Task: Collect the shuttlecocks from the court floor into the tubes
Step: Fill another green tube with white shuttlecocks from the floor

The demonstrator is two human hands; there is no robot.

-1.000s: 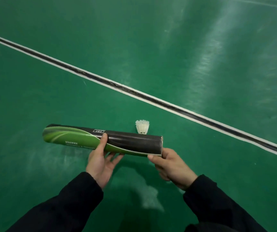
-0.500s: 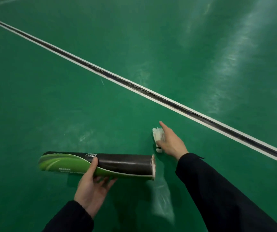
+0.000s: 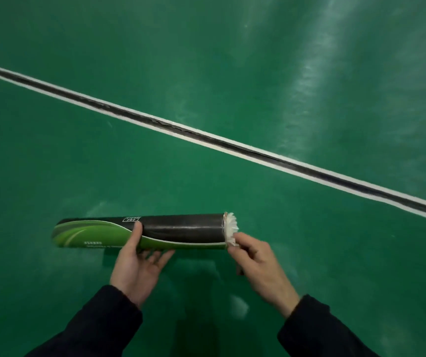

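Observation:
A black and green shuttlecock tube [image 3: 181,229] lies level in the air in front of me. My left hand [image 3: 138,266] grips it from below near its middle, thumb on top. A white feather shuttlecock [image 3: 231,226] sticks out of the tube's open right end, feathers fanned outward. My right hand [image 3: 260,266] pinches the shuttlecock's lower edge at the tube's mouth. The cork end is hidden inside the tube.
The green court floor [image 3: 232,73] fills the view. A white and dark court line [image 3: 206,139] runs diagonally from upper left to lower right beyond the tube. Pale glare patches shine at the upper right and a bright spot [image 3: 239,306] lies below my right hand.
My right hand lifted the shuttlecock off the floor and brought it to the tube's open end, where it now sits partly inside. The left hand kept hold of the tube.

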